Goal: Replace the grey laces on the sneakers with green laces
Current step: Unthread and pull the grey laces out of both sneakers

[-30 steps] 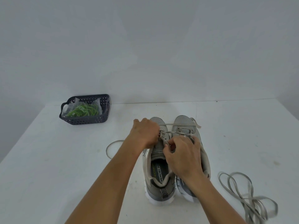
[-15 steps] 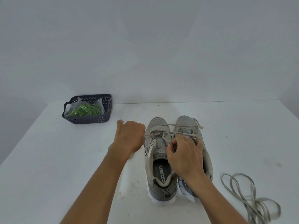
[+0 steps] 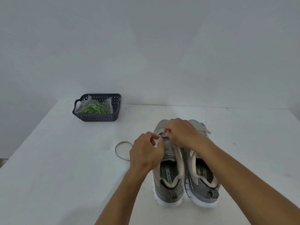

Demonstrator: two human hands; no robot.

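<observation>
Sneakers [image 3: 172,177] side by side, toes toward wall; left hand [image 3: 146,153] and right hand [image 3: 181,132] fingers pinching grey lace [image 3: 159,140]

Your desk [image 3: 56,168] is white and matte, with faint scuffs and a few small dark specks near its far edge. Beyond your grip it runs back to a plain pale grey wall [image 3: 146,46], which fills the whole upper view. At far left, past the desk edge, you see a sliver of darker floor [image 3: 2,161]. Light is soft and even, shadows weak.
</observation>
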